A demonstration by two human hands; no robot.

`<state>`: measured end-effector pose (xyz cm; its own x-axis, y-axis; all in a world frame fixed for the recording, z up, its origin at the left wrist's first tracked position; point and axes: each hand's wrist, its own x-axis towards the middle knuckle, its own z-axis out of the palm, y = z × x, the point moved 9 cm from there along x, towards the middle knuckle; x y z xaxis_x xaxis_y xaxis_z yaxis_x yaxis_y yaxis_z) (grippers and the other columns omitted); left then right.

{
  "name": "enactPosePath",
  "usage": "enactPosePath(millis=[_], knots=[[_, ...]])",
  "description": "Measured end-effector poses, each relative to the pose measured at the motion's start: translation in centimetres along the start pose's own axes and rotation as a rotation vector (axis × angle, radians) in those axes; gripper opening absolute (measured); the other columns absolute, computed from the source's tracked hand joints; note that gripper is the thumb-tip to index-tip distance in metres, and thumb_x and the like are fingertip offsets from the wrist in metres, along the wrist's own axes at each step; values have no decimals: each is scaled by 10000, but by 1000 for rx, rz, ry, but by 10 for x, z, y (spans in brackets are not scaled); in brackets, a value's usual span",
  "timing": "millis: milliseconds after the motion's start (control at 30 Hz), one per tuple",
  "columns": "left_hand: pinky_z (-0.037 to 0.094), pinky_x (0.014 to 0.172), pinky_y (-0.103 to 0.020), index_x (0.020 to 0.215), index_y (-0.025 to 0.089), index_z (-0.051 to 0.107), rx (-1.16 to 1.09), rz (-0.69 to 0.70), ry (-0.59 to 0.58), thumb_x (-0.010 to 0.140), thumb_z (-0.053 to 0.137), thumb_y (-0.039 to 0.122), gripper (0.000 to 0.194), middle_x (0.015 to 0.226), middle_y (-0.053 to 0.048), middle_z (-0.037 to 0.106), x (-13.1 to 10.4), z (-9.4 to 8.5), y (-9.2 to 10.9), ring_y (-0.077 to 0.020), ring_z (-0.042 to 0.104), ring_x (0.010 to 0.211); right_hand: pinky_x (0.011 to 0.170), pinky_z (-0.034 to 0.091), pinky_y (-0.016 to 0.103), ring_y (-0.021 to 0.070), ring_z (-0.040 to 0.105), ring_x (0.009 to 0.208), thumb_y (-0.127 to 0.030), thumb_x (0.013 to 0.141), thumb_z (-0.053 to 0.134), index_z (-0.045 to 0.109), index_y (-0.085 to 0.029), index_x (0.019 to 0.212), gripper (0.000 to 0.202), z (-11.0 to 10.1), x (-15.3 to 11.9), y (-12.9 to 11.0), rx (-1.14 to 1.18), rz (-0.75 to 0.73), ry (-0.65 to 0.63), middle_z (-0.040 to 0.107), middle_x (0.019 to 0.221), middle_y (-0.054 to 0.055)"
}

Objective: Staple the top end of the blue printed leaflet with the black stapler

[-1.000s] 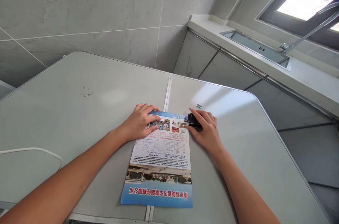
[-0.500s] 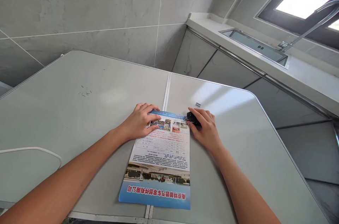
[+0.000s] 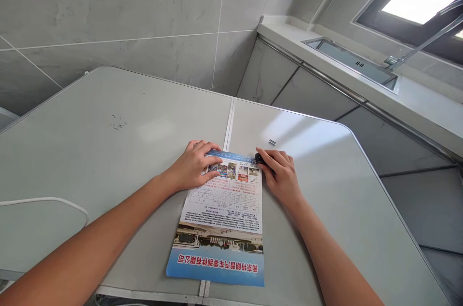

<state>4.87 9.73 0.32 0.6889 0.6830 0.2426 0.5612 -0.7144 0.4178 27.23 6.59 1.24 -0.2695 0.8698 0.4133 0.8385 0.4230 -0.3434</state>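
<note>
A printed leaflet [image 3: 221, 200] with a blue border and photos lies on the table, its lettering upside down from my side. My left hand [image 3: 197, 164] rests over its far left corner, fingers and thumb spread on the paper. At the far right corner, my right hand [image 3: 280, 168] is closed around a small black stapler [image 3: 258, 158], whose front end meets the leaflet's edge. The palm and fingers hide most of the stapler. Just beyond that hand sits a short strip of staples [image 3: 272, 142].
Loose staples [image 3: 117, 123] are scattered on the left half of the pale folding table [image 3: 173, 103]. A white cable [image 3: 47, 199] lies by my left forearm. Behind the table are a tiled wall and a counter [image 3: 285, 38] with a sink [image 3: 354, 62].
The view has shifted slightly, so everything sits a little further right. Both hands keep their places on the leaflet and the stapler, and the stapler seems tucked slightly deeper under the right fingers.
</note>
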Motion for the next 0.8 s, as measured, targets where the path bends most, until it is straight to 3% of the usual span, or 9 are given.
enactPosePath(millis=[800], knots=[[341, 1090, -561, 1113, 265, 761, -5, -6, -8, 905, 707, 355, 234, 1340, -95, 617, 1, -1, 1, -298, 565, 1147, 937, 408, 465, 264, 594, 1017, -212, 1019, 494, 572, -370, 1449, 466, 2, 3, -5, -57, 6, -17, 694, 1157, 59]])
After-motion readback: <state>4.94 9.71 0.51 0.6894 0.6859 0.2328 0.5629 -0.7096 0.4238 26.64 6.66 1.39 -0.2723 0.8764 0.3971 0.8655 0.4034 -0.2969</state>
